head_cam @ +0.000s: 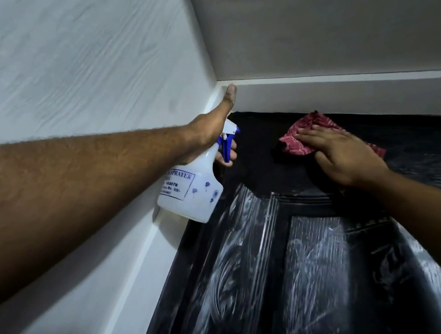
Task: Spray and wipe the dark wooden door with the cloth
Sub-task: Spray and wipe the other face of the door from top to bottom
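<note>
As the left hand (pixel 209 134) is gripping the sprayer (pixel 190 193), the flat right hand (pixel 346 158) is pressing cloth (pixel 293 145) at the door's (pixel 309 290) top edge.

door (pixel 309 290): black, wood-grained, with whitish smeared streaks over the panels toward 5 o'clock
cloth (pixel 297 147): dark red with a fine pale pattern
spray bottle (pixel 190 199): translucent white, blue print and small blue flowers
trigger (pixel 226 148): blue, like the nozzle tip
wall (pixel 75 49): white, faint grain-like streaks
ceiling (pixel 329 32): pale grey
door frame (pixel 335 97): white
</note>
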